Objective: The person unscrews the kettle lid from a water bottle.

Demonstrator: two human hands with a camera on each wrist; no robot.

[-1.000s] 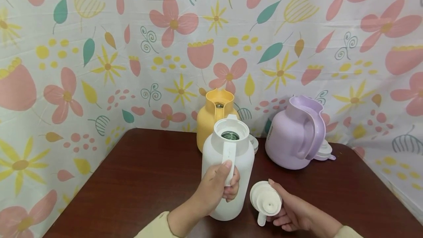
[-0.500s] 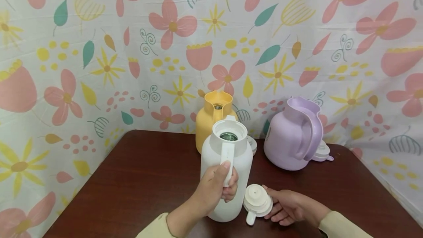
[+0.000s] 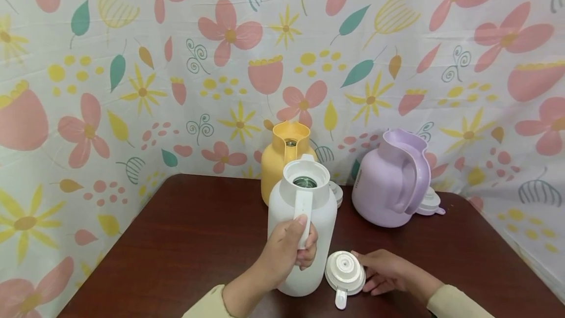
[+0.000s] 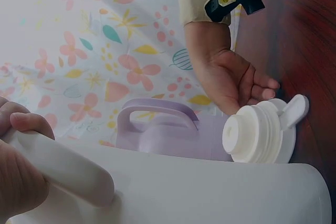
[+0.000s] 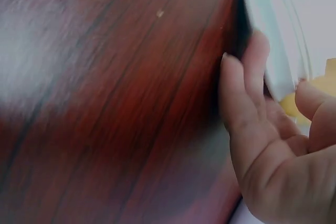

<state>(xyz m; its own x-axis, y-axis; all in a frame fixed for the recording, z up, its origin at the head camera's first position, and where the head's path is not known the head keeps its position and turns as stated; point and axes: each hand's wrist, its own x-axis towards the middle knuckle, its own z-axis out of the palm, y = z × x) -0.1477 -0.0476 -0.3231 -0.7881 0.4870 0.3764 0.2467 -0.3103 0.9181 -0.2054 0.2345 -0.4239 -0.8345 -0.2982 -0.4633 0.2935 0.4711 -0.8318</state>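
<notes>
In the head view my left hand (image 3: 289,244) grips the handle (image 3: 303,215) of a tall white thermos jug (image 3: 304,269), which stands upright with its mouth uncovered. Just right of the jug's base is its white lid (image 3: 345,274), stopper side up, with a small tab toward me. My right hand (image 3: 386,271) holds this lid by its right edge, close over the table. In the right wrist view the fingers (image 5: 257,61) reach beneath the lid's rim and the thumb is at its side. The left wrist view shows the lid (image 4: 257,135) beside the jug's body.
Behind the white jug stands a yellow thermos jug (image 3: 271,175), uncovered, with a white lid (image 3: 337,193) beside it. A purple thermos jug (image 3: 379,190) and another lid (image 3: 429,203) stand back right on the dark red table (image 3: 198,225). A floral curtain (image 3: 176,87) hangs behind.
The right hand has brought the lid left and down, close to the jug's base, and its stopper side has turned upward. My left hand keeps its grip on the jug.
</notes>
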